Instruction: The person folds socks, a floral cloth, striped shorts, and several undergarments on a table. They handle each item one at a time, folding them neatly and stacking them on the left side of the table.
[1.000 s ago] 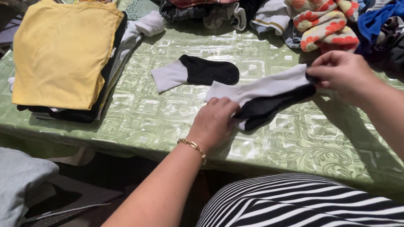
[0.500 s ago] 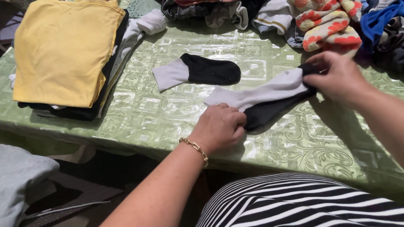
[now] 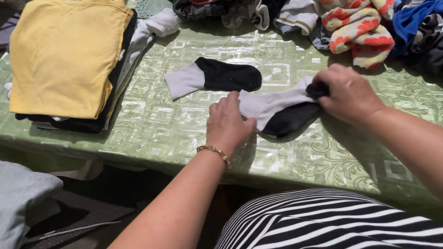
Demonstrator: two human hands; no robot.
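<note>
A white and black sock pair (image 3: 277, 108) lies on the green patterned tablecloth (image 3: 323, 152). My left hand (image 3: 227, 124), with a gold bracelet at the wrist, presses down on the white cuff end. My right hand (image 3: 347, 94) grips the black toe end and has it bunched toward the middle. A second folded white and black sock (image 3: 213, 77) lies flat just beyond, touching neither hand.
A stack of folded clothes with a yellow shirt on top (image 3: 64, 55) sits at the left. A heap of unsorted clothing (image 3: 323, 18) with red-flowered fabric (image 3: 357, 27) runs along the far edge. A white rolled sock (image 3: 161, 23) lies by the stack.
My right hand has carried the toe end leftward, shortening the sock. My left hand has slid up onto the white cuff.
</note>
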